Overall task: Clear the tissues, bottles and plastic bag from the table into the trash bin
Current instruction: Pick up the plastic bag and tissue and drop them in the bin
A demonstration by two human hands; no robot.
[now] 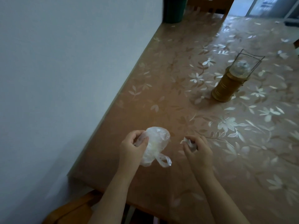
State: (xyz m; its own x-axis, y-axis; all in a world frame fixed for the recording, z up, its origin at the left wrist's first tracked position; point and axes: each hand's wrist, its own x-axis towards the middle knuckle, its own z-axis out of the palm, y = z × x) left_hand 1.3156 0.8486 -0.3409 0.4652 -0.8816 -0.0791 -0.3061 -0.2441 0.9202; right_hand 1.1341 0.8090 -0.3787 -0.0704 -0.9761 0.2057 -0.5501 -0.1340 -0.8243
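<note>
My left hand [131, 147] grips a crumpled clear plastic bag [155, 143] just above the near left part of the table [145, 97]; one bag handle loops out toward the lower right. My right hand [198, 150] is closed around a small white crumpled tissue [186, 140], which pokes out past the fingers over the floral tablecloth. The two hands are a short gap apart. No bottle shows.
A brass-coloured lantern [228, 83] with a wire handle stands on the table to the far right. A dark green bin-like container [174, 10] sits at the table's far corner by the white wall [64, 78]. A wooden chair [76, 209] is below the near edge.
</note>
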